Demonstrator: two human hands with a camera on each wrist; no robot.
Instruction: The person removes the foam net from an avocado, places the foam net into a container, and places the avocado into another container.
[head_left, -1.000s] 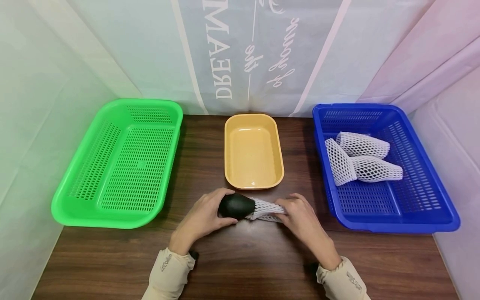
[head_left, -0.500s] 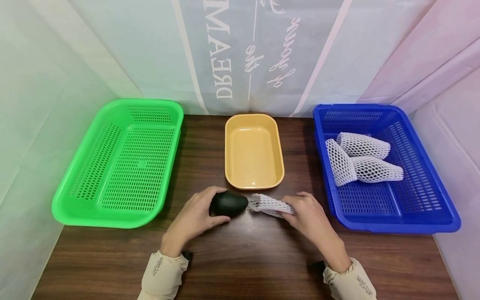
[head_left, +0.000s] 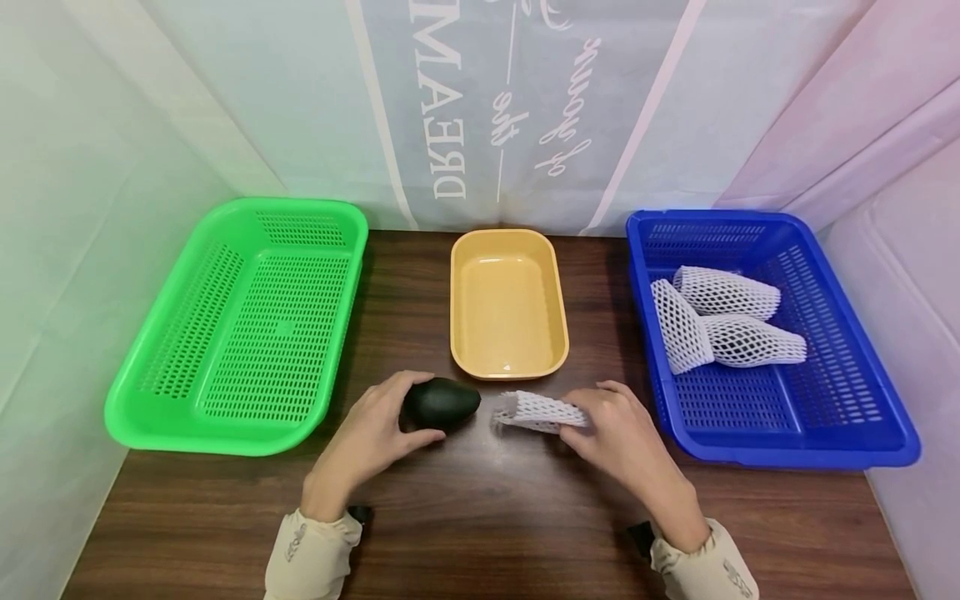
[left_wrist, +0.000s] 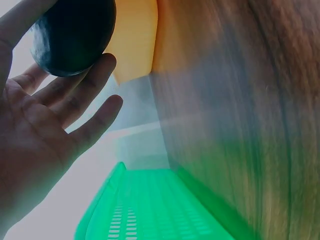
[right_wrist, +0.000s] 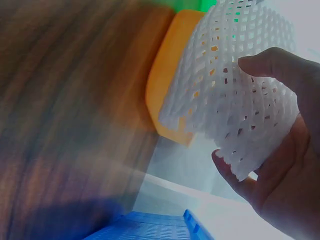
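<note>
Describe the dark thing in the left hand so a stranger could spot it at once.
Find the yellow tray between the green basket and the blue basket. On the person's side of it, the left hand holds the dark thing. Smooth, egg-shaped and nearly black, it stands out from the white net in the right hand.

- Centre of the head view: strips of dark brown wooden table [head_left: 405, 308] give passage on either side of the yellow rectangular tray [head_left: 510, 308].
- Left and right: the green perforated plastic basket [head_left: 225, 446] and blue perforated plastic basket [head_left: 795, 454] block with raised rims.
- Below centre: a narrow gap parts the dark oval fruit [head_left: 442, 404] from the white foam-net sleeve [head_left: 543, 410].
- Bottom centre: broad room between left forearm [head_left: 327, 492] and right forearm [head_left: 678, 512].
</note>
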